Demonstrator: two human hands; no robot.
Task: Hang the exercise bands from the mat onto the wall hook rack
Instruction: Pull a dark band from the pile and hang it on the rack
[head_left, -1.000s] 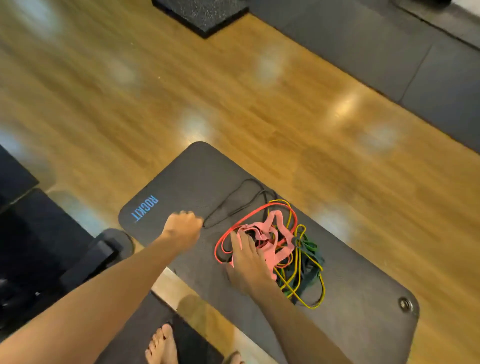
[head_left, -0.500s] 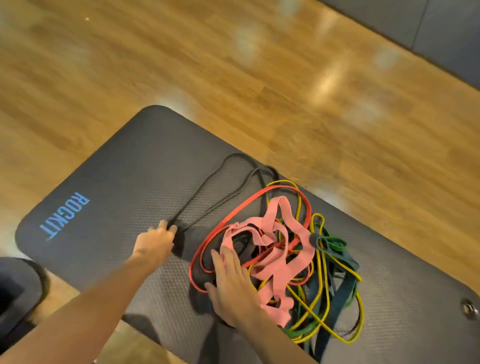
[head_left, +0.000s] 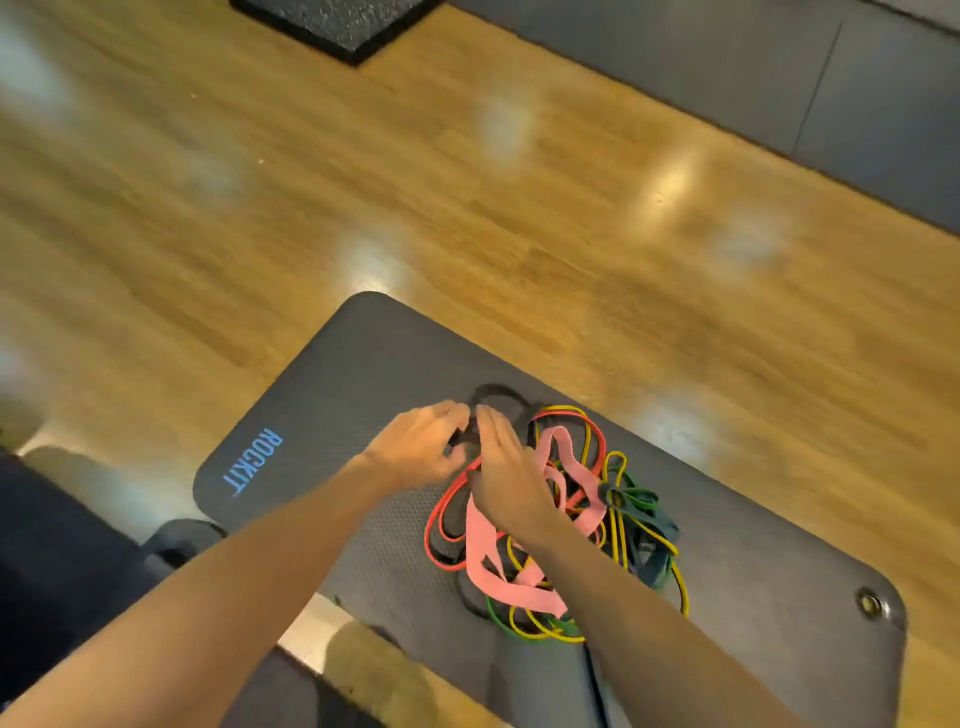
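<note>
A tangle of exercise bands lies on the dark grey mat (head_left: 358, 364): a wide pink band (head_left: 483, 551), a red loop (head_left: 440, 512), thin yellow bands (head_left: 618, 460), a green band (head_left: 641, 503) and a dark teal one (head_left: 666, 535). A thin black band (head_left: 497, 391) loops out at the pile's far side. My left hand (head_left: 418, 449) curls its fingers round the black band's near part. My right hand (head_left: 506, 470) lies flat with straight fingers over the pile, its fingertips by the black band. The wall hook rack is out of view.
Wooden floor (head_left: 467, 208) surrounds the mat. Dark rubber tiles (head_left: 779, 78) run along the top right, and a black speckled pad (head_left: 343, 21) sits at the top. Dark equipment (head_left: 62, 571) fills the lower left. A metal eyelet (head_left: 870, 603) marks the mat's right corner.
My left hand has drawn the black band's near end towards the pile, so its loop is shorter. My right hand slid forward over the bands to meet the left.
</note>
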